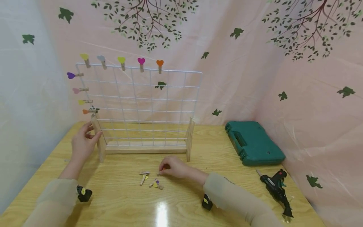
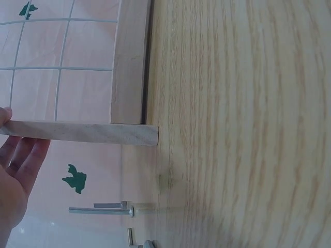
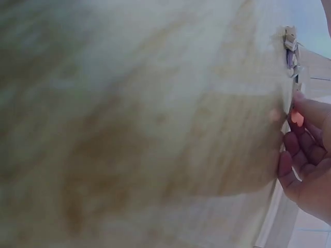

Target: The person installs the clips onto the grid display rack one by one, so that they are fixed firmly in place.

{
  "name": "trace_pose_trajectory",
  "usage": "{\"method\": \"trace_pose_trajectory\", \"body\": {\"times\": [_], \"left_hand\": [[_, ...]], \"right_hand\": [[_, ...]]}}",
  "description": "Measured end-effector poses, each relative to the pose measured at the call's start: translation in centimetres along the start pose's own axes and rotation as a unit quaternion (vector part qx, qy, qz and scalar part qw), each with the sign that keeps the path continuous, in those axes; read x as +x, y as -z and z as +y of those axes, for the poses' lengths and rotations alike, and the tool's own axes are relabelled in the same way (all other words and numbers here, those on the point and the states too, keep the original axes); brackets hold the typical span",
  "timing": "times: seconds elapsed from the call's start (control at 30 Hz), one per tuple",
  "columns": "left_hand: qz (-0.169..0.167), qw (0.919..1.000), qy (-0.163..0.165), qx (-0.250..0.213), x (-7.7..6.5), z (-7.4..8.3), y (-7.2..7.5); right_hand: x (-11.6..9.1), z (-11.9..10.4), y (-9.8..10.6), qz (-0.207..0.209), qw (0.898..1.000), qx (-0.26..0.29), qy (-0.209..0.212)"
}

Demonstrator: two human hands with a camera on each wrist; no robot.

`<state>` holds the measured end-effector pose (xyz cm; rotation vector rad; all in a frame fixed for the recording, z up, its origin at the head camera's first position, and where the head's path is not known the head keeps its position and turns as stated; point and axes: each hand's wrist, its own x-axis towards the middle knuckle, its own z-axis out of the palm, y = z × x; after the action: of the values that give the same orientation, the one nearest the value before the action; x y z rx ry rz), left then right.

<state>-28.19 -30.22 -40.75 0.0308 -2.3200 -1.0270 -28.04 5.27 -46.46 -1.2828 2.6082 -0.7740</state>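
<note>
A white wire grid stands upright in a wooden base. My left hand holds the base's left upright, thumb on one side and fingers on the other in the left wrist view. Near the tabletop, my right hand pinches a small clothespin with an orange-red heart. Loose heart clothespins lie in a small pile just left of that hand. Several heart clothespins line the grid's top rail, such as a magenta one, and others its left side, a purple one uppermost.
At the right of the wooden table lies a green plastic case. A black glue gun lies in front of it. Metal bolts or rods show beyond the left upright. Patterned curtains hang behind the table.
</note>
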Motion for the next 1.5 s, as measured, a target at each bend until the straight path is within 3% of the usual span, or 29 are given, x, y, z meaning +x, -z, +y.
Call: {"method": "trace_pose_trajectory", "body": {"times": [0.2, 0.43, 0.63, 0.77, 0.9, 1.0, 1.17, 1.27, 1.5], "left_hand": [[-0.001, 0.9999, 0.01, 0.006, 0.0, 0.1, 0.1], [-0.003, 0.9999, 0.009, 0.008, -0.1, 0.2, 0.1], [0.001, 1.0, 0.008, 0.0, -0.1, 0.3, 0.1], [0.0, 0.9999, 0.012, -0.001, -0.1, 0.4, 0.2], [0.001, 0.9999, 0.01, -0.003, 0.0, 0.2, 0.2], [0.0, 0.9999, 0.009, -0.007, 0.0, 0.0, 0.0], [0.002, 0.9999, 0.004, -0.009, 0.0, -0.2, -0.1], [0.002, 0.9999, 0.005, -0.011, 0.0, -0.2, -0.1], [0.006, 0.9999, 0.0, -0.015, 0.1, -0.1, 0.0]], "right_hand": [[-0.2, -0.6, 1.3, 0.002, 0.993, 0.11, -0.05], [-0.9, -2.5, 5.6, 0.013, 0.976, 0.212, -0.057], [-1.0, -5.1, 11.2, 0.055, 0.98, 0.191, -0.028], [-0.7, -6.9, 15.9, 0.112, 0.98, 0.163, -0.001], [-0.3, -8.9, 21.3, 0.176, 0.972, 0.154, 0.004], [-0.1, -10.6, 25.0, 0.242, 0.961, 0.137, 0.01], [0.6, -14.1, 28.9, 0.329, 0.942, 0.054, 0.041], [1.3, -15.0, 30.4, 0.344, 0.938, 0.015, 0.046], [4.3, -12.6, 33.0, 0.315, 0.948, -0.053, -0.01]]}}
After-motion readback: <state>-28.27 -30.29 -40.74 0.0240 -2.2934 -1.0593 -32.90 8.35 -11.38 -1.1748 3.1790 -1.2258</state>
